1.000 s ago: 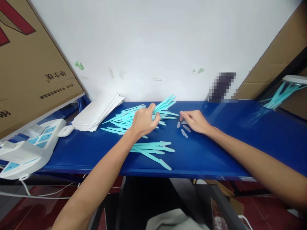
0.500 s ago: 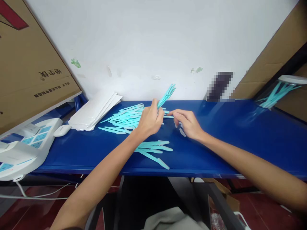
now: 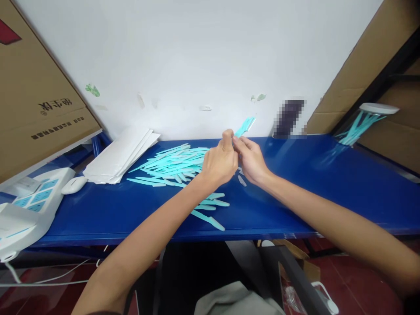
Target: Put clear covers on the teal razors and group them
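Turquoise eyebrow razors (image 3: 245, 127) in a small bunch stick up from my left hand (image 3: 220, 162), which is closed round their handles. My right hand (image 3: 252, 159) meets it, thumb and fingers pinched on the bunch just below the blade ends. The fingers hide exactly what is pinched there. Behind my left hand lies a heap of similar razors (image 3: 173, 164) on the blue table (image 3: 295, 192). Several more razors (image 3: 210, 217) are spread nearer the front edge, partly under my left forearm. Small clear blade caps (image 3: 242, 180) lie beside my right hand.
White flat sleeves (image 3: 114, 157) are stacked at the back left, near a white computer mouse (image 3: 74, 185) and a white device with blue panels (image 3: 39, 197). A clear lidded jar (image 3: 361, 124) with razors stands at the back right. Cardboard (image 3: 42, 87) leans at left.
My right hand has lifted from the table by the caps and come up against the bunch in my left hand. The bunch has shifted right. The view has turned slightly right.
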The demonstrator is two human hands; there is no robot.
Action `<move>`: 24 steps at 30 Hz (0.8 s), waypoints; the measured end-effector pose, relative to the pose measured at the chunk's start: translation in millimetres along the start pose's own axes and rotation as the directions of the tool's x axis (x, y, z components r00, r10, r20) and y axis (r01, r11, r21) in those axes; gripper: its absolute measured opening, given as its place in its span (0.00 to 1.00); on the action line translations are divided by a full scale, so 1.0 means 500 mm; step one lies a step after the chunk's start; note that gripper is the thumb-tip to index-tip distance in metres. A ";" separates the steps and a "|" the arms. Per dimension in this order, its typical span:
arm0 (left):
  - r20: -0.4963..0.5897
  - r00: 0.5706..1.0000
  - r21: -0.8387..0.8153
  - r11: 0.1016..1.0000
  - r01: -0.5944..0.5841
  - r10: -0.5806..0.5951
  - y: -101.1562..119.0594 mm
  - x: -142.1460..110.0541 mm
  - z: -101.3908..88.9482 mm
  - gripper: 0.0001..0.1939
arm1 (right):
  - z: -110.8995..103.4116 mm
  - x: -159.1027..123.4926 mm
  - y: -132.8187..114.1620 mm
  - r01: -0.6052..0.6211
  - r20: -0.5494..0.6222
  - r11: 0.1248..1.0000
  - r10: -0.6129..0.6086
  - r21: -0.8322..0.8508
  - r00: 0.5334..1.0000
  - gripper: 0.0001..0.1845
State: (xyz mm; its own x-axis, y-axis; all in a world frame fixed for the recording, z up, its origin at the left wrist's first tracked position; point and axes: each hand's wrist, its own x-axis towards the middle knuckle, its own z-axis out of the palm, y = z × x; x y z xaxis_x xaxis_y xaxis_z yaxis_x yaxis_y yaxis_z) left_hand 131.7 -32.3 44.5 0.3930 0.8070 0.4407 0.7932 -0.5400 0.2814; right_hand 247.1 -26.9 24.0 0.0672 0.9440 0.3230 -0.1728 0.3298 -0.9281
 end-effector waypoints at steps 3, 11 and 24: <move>0.018 0.998 -0.044 0.997 -0.065 0.066 0.005 0.001 0.004 0.29 | 0.001 0.000 0.005 0.014 -0.013 0.995 -0.015 -0.102 1.000 0.24; 0.102 0.974 -0.189 0.965 -0.181 0.203 -0.070 -0.109 -0.123 0.22 | -0.196 0.093 -0.004 0.040 0.014 0.733 -0.042 -0.679 0.999 0.20; 0.370 0.924 0.045 0.992 -0.121 0.096 -0.192 -0.286 -0.113 0.24 | -0.330 0.107 0.038 -0.219 -0.226 -0.056 0.173 -0.974 0.959 0.21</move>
State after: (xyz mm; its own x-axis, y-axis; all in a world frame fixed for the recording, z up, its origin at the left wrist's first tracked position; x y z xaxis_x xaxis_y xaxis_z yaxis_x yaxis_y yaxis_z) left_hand -26.7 -109.6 2.4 0.6114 0.7824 0.1185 0.7601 -0.6223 0.1870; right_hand 409.4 28.8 -7.0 0.2567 0.9605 0.1075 0.9521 -0.2322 -0.1989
